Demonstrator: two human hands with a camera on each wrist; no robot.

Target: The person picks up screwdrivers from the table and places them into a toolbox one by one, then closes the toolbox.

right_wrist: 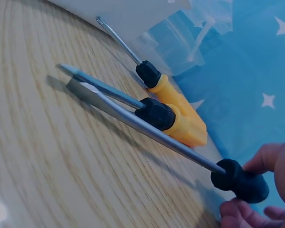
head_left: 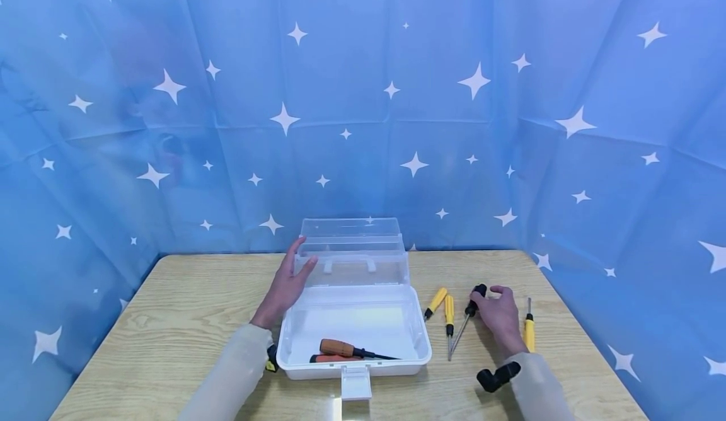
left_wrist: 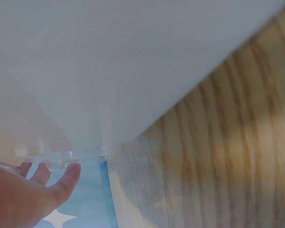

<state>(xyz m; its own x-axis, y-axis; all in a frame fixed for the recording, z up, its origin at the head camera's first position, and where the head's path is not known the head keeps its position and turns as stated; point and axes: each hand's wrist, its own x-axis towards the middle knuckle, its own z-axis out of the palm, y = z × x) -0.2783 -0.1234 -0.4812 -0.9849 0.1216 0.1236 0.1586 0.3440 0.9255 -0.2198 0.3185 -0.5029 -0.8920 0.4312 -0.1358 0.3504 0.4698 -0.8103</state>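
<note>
My right hand (head_left: 500,315) pinches a black-handled screwdriver (right_wrist: 247,186) by its handle, thumb on one side and fingers on the other. Its metal shaft slants down toward the table and passes close over a yellow-handled screwdriver (right_wrist: 185,128) in the right wrist view. My left hand (head_left: 285,290) is at the left edge of the raised clear lid (head_left: 354,273), thumb and forefinger spread apart. The lid belongs to a white toolbox (head_left: 422,345). Inside it, near the front wall, lie a screwdriver with a brown handle (head_left: 336,346) and a red-handled tool (head_left: 329,358), partly hidden.
Another yellow screwdriver (head_left: 437,300) lies beside the box's right wall. A third yellow one (head_left: 529,329) is right of my right hand. The toolbox latch (head_left: 355,384) hangs down at the front. A starry blue curtain (head_left: 346,175) stands behind the wooden table (head_left: 204,295).
</note>
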